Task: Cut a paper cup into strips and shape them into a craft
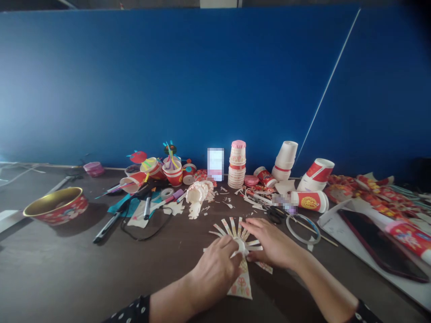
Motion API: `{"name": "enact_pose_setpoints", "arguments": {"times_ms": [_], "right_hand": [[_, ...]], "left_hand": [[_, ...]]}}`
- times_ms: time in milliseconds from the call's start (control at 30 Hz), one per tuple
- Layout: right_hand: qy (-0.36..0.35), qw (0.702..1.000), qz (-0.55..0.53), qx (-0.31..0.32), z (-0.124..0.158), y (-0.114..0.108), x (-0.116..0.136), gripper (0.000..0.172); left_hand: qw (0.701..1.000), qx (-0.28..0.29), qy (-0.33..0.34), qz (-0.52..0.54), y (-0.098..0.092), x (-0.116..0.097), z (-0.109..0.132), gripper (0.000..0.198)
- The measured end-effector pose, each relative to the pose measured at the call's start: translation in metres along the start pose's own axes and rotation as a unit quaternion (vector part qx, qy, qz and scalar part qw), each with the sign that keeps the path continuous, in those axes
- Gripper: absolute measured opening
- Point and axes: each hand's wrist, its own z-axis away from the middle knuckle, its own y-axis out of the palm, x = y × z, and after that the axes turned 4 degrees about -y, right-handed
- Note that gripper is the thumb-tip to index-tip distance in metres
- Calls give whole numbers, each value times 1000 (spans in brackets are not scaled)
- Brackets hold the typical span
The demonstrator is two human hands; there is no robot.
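The left hand (220, 261) is pinching the cup (239, 246) in its fingers on the tabletop (134, 278), while the right hand (274, 241) is lying over the strips (233, 226), that grip being impossible to tell, and uneven pressing could be creasing or tearing them

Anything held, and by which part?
The cut-up paper cup: left hand at its round centre, right hand at the strips on its right. Firm grip or mere touch can't be told.

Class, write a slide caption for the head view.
Left hand and right hand touch a flower-patterned paper piece with fanned strips.
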Motion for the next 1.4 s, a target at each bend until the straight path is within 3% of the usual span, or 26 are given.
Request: {"name": "enact_pose_setpoints", "arguments": {"times_ms": [300,900,1167,1400], "right_hand": [[5,1000,-22,-3,-3,4,-6,81],[20,1000,-10,-12,-3,7,1,74],[22,1000,-5,-11,-4,10,-1,72],[26,999,-12,-20,-6,13,-3,74]], "left_hand": [[995,9,66,-68,13,1,0,11],[994,-13,62,-87,22,0,-2,11],[993,50,63,-85,4,-6,-4,14],[998,38,35,-45,-8,-7,-4,21]]}}
